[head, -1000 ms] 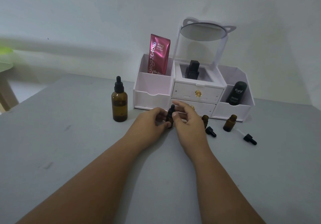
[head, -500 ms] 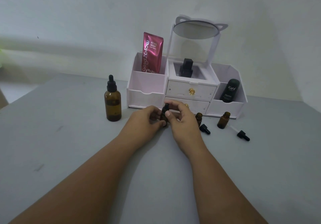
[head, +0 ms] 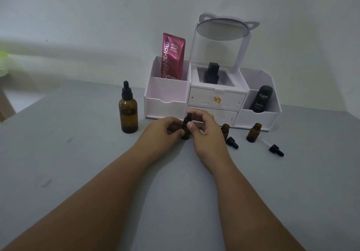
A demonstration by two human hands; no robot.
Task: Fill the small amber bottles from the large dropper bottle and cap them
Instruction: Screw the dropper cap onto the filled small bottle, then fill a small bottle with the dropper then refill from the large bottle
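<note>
Between both hands: small amber bottle (head: 185, 132) upright on table (head: 78, 163), dropper cap (head: 188, 117) on its neck. Left hand (head: 165, 128) grips bottle body, fingers curled round it. Right hand (head: 206, 134) pinches cap, thumb at collar, fingers arched over bulb. One second ago those fingers were straighter, above cap; now closed down on it. Judgement: screwing-on under way, tightness not visible.

Right of grip: near open bottle (head: 225, 130) just beside right hand, far open bottle (head: 253, 133) further out, near loose dropper (head: 232, 142) and far loose dropper (head: 276, 150) lying by them. Both uncapped; fill level unreadable.

Left of grip: large dropper bottle (head: 128, 114), capped, well apart.
</note>
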